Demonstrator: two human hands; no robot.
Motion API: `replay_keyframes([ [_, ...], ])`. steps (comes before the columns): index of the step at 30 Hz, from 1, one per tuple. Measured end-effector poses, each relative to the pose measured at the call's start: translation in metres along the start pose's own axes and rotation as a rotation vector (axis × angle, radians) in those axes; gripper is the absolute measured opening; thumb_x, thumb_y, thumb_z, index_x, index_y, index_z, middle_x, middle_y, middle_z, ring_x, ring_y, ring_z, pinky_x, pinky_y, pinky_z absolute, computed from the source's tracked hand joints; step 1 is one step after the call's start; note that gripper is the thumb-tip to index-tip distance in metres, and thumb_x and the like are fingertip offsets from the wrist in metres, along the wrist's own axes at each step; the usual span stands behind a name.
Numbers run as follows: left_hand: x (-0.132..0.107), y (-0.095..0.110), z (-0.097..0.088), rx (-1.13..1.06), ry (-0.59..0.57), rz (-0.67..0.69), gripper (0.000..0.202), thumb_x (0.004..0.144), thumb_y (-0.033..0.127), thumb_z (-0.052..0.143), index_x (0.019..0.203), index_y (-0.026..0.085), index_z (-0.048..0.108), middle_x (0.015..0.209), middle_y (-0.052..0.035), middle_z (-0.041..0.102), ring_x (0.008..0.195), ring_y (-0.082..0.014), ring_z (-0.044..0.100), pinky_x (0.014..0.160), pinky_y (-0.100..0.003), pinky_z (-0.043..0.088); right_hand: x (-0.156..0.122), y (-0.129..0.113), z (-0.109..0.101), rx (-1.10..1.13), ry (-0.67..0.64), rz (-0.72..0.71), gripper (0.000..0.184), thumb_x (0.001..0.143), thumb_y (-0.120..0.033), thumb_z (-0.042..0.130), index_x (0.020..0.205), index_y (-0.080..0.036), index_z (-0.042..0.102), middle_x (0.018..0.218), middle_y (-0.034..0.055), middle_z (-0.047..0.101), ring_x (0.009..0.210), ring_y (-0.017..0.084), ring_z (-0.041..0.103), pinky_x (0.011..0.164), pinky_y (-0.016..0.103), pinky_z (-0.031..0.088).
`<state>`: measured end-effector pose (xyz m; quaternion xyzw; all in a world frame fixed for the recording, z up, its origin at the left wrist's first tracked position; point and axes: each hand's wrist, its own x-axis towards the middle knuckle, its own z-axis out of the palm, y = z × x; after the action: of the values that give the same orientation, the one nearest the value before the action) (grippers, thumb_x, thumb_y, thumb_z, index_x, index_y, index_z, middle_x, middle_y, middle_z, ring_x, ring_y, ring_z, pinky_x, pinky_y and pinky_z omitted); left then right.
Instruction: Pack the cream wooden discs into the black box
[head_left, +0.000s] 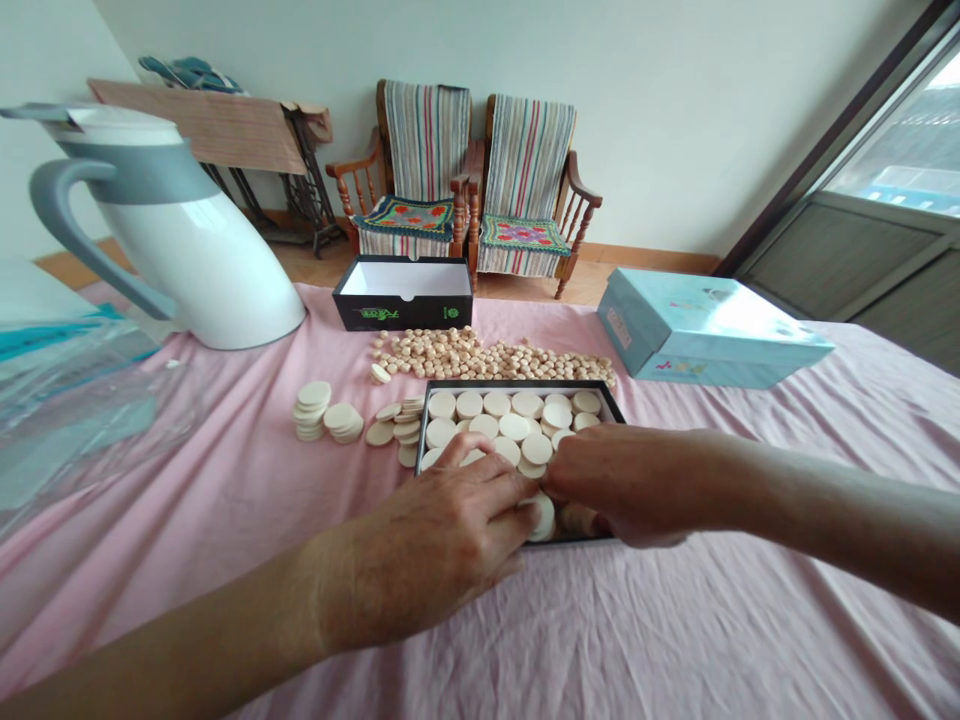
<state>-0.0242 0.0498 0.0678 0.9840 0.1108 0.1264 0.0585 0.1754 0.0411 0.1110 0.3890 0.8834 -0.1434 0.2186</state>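
A shallow black tray (422, 440) lies on the pink cloth, filled with round cream wooden discs (499, 405). My left hand (442, 530) rests over the tray's near left part, fingers bent and pressed onto the discs. My right hand (622, 480) reaches in from the right over the tray's near right corner, fingers curled down among the discs; a disc (541, 515) stands on edge between the two hands. What either hand grips is hidden.
Loose disc stacks (326, 415) lie left of the tray, and a heap of small wooden beads (480, 355) behind it. Farther back stand an open black box (405, 292), a light blue box (697, 325) and a white jug (180, 230). Two chairs (465, 180) line the wall.
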Motion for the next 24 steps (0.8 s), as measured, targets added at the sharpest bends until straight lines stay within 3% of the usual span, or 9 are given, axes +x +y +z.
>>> replay_keyframes([
  [6, -0.001, -0.001, 0.001, 0.009, 0.002, -0.007, 0.022, 0.09, 0.021, 0.053, 0.111, 0.019, 0.057, 0.106, -0.005, 0.062, 0.099, -0.0189, 0.054, 0.099, -0.041, 0.032, -0.002, -0.002, 0.001, 0.029, 0.023, -0.003, 0.03, 0.063, 0.0, 0.057, 0.089, -0.012, 0.068, 0.082, 0.0098, 0.07, 0.07, 0.019, 0.062, 0.051, 0.025, 0.03],
  [11, -0.001, -0.001, 0.002, 0.001, -0.013, 0.001, 0.027, 0.091, 0.02, 0.051, 0.117, 0.018, 0.054, 0.105, -0.0049, 0.063, 0.103, -0.0207, 0.053, 0.097, -0.042, 0.032, -0.003, -0.001, -0.001, 0.081, 0.026, 0.01, 0.029, 0.065, -0.002, 0.056, 0.088, -0.013, 0.069, 0.079, 0.008, 0.07, 0.067, 0.017, 0.06, 0.05, 0.025, 0.028],
  [19, -0.001, -0.001, 0.001, -0.011, -0.024, 0.003, 0.022, 0.09, 0.019, 0.052, 0.111, 0.018, 0.056, 0.102, -0.0037, 0.065, 0.101, -0.0209, 0.054, 0.098, -0.042, 0.029, -0.008, 0.004, -0.009, 0.144, -0.084, 0.063, 0.034, 0.064, -0.004, 0.058, 0.094, -0.014, 0.071, 0.079, 0.0071, 0.07, 0.066, 0.015, 0.059, 0.053, 0.024, 0.034],
  [24, -0.001, -0.001, 0.001, 0.001, -0.02, 0.001, 0.025, 0.089, 0.021, 0.054, 0.114, 0.019, 0.055, 0.107, -0.0036, 0.064, 0.104, -0.0213, 0.053, 0.1, -0.044, 0.027, 0.002, 0.001, -0.013, 0.071, -0.219, 0.04, 0.024, 0.068, -0.005, 0.055, 0.085, -0.008, 0.071, 0.073, 0.0094, 0.069, 0.059, 0.014, 0.056, 0.049, 0.023, 0.032],
])
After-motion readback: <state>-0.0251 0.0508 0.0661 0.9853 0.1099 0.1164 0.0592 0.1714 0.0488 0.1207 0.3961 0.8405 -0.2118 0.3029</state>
